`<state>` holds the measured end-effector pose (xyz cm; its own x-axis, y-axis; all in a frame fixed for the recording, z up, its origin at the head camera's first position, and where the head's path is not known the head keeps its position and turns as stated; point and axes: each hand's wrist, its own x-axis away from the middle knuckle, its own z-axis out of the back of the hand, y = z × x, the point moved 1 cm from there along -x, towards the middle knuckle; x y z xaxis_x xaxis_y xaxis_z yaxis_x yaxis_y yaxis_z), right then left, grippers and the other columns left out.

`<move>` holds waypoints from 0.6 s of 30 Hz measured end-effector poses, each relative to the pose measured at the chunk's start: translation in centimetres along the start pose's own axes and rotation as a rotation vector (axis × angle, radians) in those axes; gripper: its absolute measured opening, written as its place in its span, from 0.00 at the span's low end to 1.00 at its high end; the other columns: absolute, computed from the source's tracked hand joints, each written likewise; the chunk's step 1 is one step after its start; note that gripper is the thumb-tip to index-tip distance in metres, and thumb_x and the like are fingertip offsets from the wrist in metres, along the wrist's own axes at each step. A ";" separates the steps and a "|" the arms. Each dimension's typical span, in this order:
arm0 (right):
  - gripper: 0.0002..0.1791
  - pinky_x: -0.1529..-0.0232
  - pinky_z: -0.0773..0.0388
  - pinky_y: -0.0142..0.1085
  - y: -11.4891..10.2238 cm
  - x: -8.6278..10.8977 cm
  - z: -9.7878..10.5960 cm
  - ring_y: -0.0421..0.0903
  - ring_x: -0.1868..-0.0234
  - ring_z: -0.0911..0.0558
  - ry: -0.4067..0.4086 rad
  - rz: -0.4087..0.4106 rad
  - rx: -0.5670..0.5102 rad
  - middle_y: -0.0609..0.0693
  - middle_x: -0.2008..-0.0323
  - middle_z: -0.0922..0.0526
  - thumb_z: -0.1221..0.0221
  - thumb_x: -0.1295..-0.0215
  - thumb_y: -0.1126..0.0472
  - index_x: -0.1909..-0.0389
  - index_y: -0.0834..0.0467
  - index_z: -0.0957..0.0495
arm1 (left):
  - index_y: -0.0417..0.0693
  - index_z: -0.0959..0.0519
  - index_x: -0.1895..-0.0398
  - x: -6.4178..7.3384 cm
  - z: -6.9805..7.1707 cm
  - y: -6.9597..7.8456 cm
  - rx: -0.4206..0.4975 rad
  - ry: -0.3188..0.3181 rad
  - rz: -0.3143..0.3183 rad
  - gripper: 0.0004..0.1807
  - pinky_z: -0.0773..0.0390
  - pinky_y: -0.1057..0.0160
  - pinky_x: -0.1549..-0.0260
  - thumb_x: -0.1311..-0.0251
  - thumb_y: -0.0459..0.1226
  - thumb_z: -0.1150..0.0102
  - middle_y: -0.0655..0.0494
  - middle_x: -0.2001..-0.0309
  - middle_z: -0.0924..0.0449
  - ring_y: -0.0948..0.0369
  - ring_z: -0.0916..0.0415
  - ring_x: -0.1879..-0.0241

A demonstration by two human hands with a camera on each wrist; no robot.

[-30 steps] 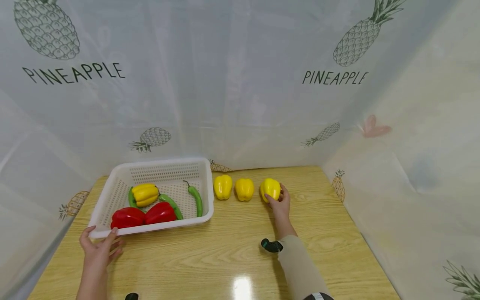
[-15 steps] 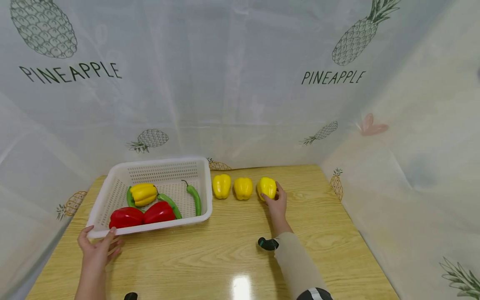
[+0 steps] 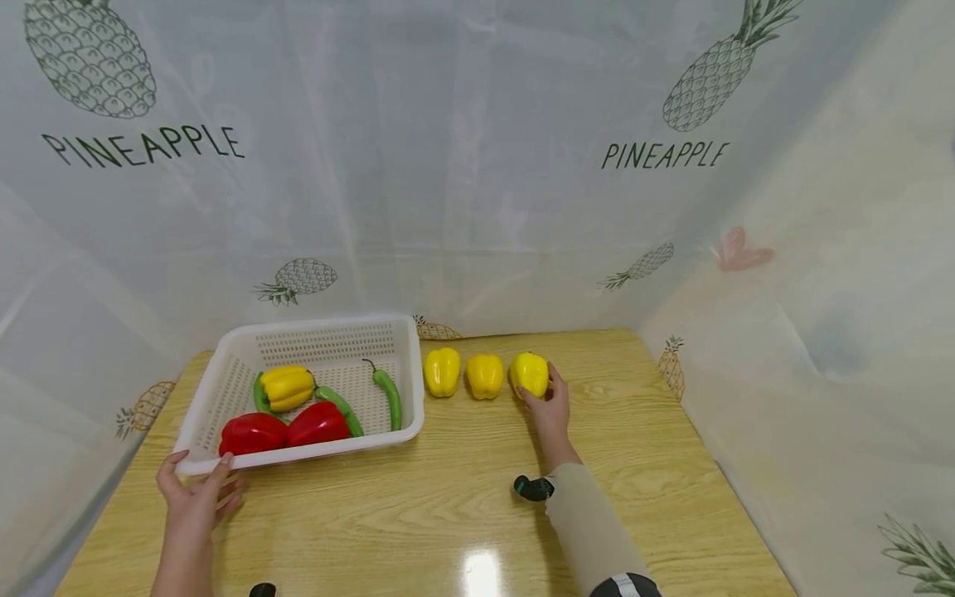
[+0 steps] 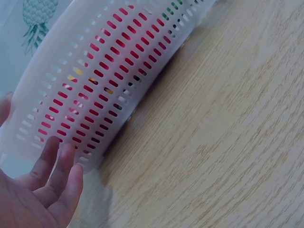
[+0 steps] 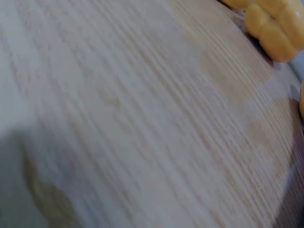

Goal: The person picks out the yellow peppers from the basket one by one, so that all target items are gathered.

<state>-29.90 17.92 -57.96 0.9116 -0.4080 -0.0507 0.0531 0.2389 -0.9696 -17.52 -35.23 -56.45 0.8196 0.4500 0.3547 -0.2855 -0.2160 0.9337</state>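
Observation:
My left hand holds the near left corner of a white plastic basket, two fingertips on the rim. In the left wrist view, the other fingers lie against or close to its slotted wall. A yellow bell pepper stands on the table at the right end of a row, and my right hand grips it from the right and front. Left of it are two more yellow bell peppers, one in the middle and one beside the basket. The right wrist view shows yellow peppers at its upper right edge.
Inside the basket lie two red bell peppers, a yellow one and green chili peppers. A wood-grain table carries everything. Behind and beside it hangs a pale pineapple-print curtain.
My right hand has shifted the gripped yellow bell pepper slightly left, closer to the middle one. The left hand and the basket stay where they were.

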 end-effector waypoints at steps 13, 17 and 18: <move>0.47 0.52 0.30 0.42 0.2 -0.2 0.1 0.53 0.49 0.31 -0.009 0.020 0.070 0.56 0.36 0.37 0.28 0.44 0.55 0.26 0.50 0.42 | 0.86 0.55 0.44 -3.8 1.4 -3.1 0.084 0.002 0.020 0.42 0.17 0.60 0.79 0.46 0.51 0.30 0.65 0.73 0.17 0.61 0.16 0.76; 0.47 0.49 0.31 0.45 0.2 -0.3 0.0 0.54 0.48 0.31 -0.018 0.031 0.089 0.58 0.37 0.37 0.28 0.45 0.55 0.26 0.51 0.42 | 0.86 0.56 0.44 -2.8 1.1 -2.2 0.060 -0.007 0.021 0.41 0.17 0.62 0.78 0.44 0.51 0.32 0.67 0.74 0.17 0.63 0.16 0.75; 0.48 0.48 0.30 0.46 0.2 -0.3 0.0 0.54 0.48 0.31 -0.019 0.035 0.091 0.59 0.37 0.37 0.28 0.45 0.55 0.26 0.52 0.42 | 0.85 0.56 0.44 -2.4 1.0 -1.9 0.045 -0.009 0.014 0.40 0.17 0.62 0.78 0.43 0.51 0.33 0.67 0.74 0.18 0.63 0.16 0.75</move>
<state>-30.17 18.11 -58.17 0.9211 -0.3814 -0.0785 0.0571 0.3318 -0.9416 -18.47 -36.78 -59.15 0.8205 0.4385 0.3668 -0.2741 -0.2613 0.9255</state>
